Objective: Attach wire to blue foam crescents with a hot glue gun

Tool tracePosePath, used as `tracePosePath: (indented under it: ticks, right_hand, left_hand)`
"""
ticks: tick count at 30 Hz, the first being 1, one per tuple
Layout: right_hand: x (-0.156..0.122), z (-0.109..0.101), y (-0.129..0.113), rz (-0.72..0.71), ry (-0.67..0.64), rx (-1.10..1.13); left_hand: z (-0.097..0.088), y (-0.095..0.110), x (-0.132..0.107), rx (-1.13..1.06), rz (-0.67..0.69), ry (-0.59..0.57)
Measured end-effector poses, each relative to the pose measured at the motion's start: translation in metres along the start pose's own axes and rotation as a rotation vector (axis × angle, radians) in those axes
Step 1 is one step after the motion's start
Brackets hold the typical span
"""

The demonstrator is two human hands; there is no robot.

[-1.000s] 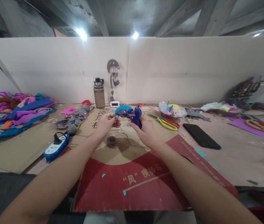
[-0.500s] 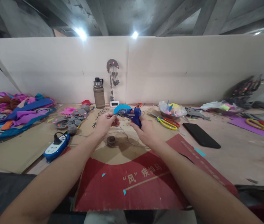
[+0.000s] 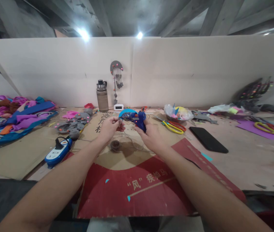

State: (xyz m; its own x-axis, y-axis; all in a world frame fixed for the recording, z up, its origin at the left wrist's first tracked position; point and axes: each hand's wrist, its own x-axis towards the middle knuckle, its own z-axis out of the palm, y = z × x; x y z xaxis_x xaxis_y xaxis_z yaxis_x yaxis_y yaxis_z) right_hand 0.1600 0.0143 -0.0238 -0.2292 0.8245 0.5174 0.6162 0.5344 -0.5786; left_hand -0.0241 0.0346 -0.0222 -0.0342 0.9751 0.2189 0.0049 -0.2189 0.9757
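My right hand (image 3: 150, 132) is wrapped round the handle of a blue hot glue gun (image 3: 140, 120), whose nozzle points left. At the nozzle, my left hand (image 3: 111, 128) is closed in a pinch; what its fingertips hold is too small to make out. Just behind the gun shows a rounded bright blue felt piece (image 3: 127, 111), partly covered by it. Below both hands a small coil of brown cord (image 3: 115, 146) lies on the cardboard (image 3: 137, 199), with a loose strand trailing to the right.
A water bottle (image 3: 102, 96) and small digital clock (image 3: 118, 107) stand at the back. Left are a blue power strip (image 3: 58, 154), grey felt pieces (image 3: 75, 124) and a colourful felt pile (image 3: 23, 119). Right lie yellow-handled scissors (image 3: 174, 127), a phone (image 3: 208, 139) and a plastic-lined bowl (image 3: 177, 113).
Both hands and the glue gun hold nearly the same place. The view has shifted very slightly; nothing has been taken up or let go.
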Motion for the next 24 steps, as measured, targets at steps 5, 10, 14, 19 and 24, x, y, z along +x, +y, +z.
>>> tracePosePath:
  ticks: [5,10,14,19,24]
  right_hand:
    - [0.0008,0.0005,0.0037,-0.041,0.017,0.034]
    - [0.0010,-0.0005,0.0038,-0.028,0.013,0.024]
    - [0.0017,-0.0005,0.0050,-0.025,0.018,0.017]
    - [0.0032,0.0012,0.0086,-0.035,0.020,0.028]
    - [0.0028,0.0016,0.0090,-0.042,0.018,0.034]
  left_hand:
    - [-0.0008,0.0046,-0.0016,-0.024,0.009,0.008]
    - [-0.0023,0.0067,-0.0014,-0.018,0.016,0.023]
    - [-0.0026,0.0073,-0.0015,-0.020,0.026,0.045]
    - [-0.0030,0.0081,-0.0021,0.000,0.042,0.036]
    - [-0.0027,0.0082,-0.0022,0.004,0.039,0.026]
